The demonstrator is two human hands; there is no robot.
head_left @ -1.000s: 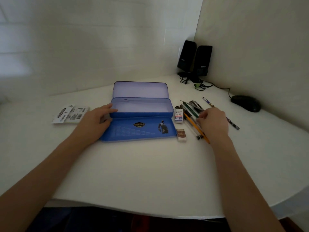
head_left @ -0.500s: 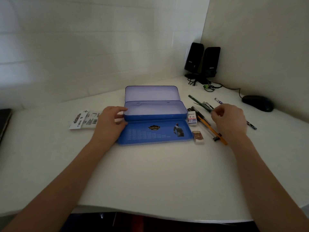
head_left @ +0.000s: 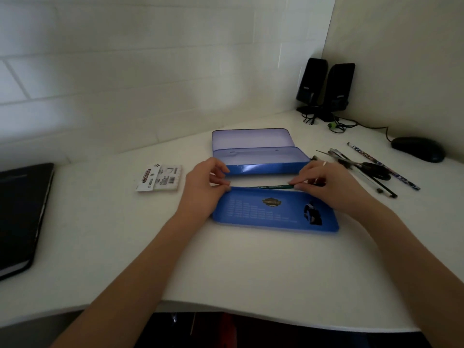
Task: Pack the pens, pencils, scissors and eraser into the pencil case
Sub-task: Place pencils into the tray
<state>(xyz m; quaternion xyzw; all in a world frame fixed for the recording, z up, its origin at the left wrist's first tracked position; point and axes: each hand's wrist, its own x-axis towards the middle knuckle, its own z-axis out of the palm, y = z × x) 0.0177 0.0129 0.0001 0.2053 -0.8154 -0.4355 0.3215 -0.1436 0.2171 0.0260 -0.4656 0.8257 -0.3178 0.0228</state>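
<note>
A blue case [head_left: 261,162] is lying open on a white desk [head_left: 226,267], with its lid [head_left: 251,138] tipped back and a flat blue tray [head_left: 273,212] folded out at the front. A green pencil [head_left: 272,187] is being held level, just above the back edge of the tray. It is pinched at its right end by the right hand [head_left: 329,187], with the fingertips pressed together on it. The left hand [head_left: 204,187] is curled at the other end, and its fingertips are at the left corner of the tray; whether the pencil tip is touched by them cannot be told. So the first pencil looks to be going in, and the packing seems to be only just begun. The rest is still lying on the desk to the right of the case: the scissors [head_left: 369,168], a few pens [head_left: 339,154] and a patterned pencil [head_left: 384,167]. The eraser cannot be seen, as it may be hidden behind the right hand. Next, the green pencil should be laid flat and lengthwise in the case so it does not roll out, and then let go. After that, the pile on the right can be reached for, one thing at a time.
</note>
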